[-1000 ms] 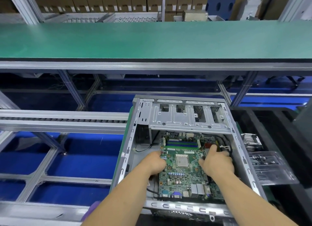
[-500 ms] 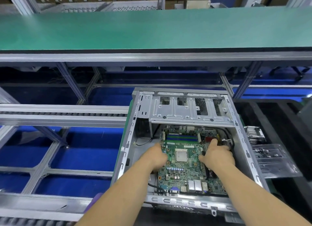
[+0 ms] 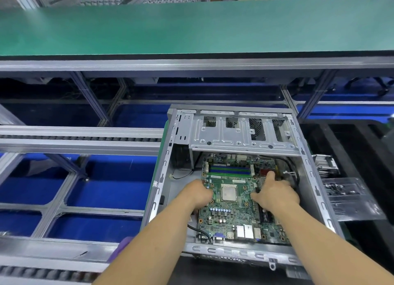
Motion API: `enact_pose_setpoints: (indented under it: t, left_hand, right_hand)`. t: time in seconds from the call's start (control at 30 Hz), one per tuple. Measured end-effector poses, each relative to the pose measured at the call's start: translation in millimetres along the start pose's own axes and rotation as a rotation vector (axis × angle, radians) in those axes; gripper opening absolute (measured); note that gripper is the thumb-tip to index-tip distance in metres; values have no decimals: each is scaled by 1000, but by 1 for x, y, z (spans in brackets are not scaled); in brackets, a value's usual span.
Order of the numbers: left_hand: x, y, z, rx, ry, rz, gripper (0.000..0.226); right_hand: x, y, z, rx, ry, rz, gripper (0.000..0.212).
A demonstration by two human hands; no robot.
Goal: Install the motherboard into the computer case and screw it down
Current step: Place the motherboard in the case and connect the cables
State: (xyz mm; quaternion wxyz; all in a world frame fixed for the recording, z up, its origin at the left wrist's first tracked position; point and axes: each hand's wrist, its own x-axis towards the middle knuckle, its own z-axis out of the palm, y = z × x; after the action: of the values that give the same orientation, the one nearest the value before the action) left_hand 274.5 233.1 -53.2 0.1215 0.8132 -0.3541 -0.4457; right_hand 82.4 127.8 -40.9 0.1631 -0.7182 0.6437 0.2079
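Observation:
The green motherboard lies inside the open grey computer case, its port block toward the near edge and its blue memory slots toward the drive cage. My left hand grips the board's left edge, fingers curled over it. My right hand holds the board's right side, thumb stretched toward the far end and fingers hidden under the palm. A square silver processor sits between the two hands.
A metal drive cage spans the case's far end. Black cables run along the inner right wall. A clear plastic tray with screws and a finned heatsink sit right of the case. A green conveyor belt runs behind.
Both hands have slid the motherboard a little farther into the case toward the drive cage. The view has tipped slightly downward.

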Motion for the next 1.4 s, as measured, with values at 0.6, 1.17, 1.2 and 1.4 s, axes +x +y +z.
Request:
enact_pose_setpoints:
  t: [0.6,1.17,1.2,1.4]
  left_hand:
    - [-11,6,-4,-29,0,9,27]
    - [-9,-4,-14,278,119,-96,2]
    - [-9,-3,-14,238,94,-87,5]
    - [-12,5,-13,-150,-94,108,12]
  right_hand:
    - [-3,7,-1,-2,-39,-11,90]
    - [-19,1,-13,-108,158,-130,22]
    - [-21,-2,-16,-117,198,-171,16]
    - [-32,-24,-18,243,-17,-699,22]
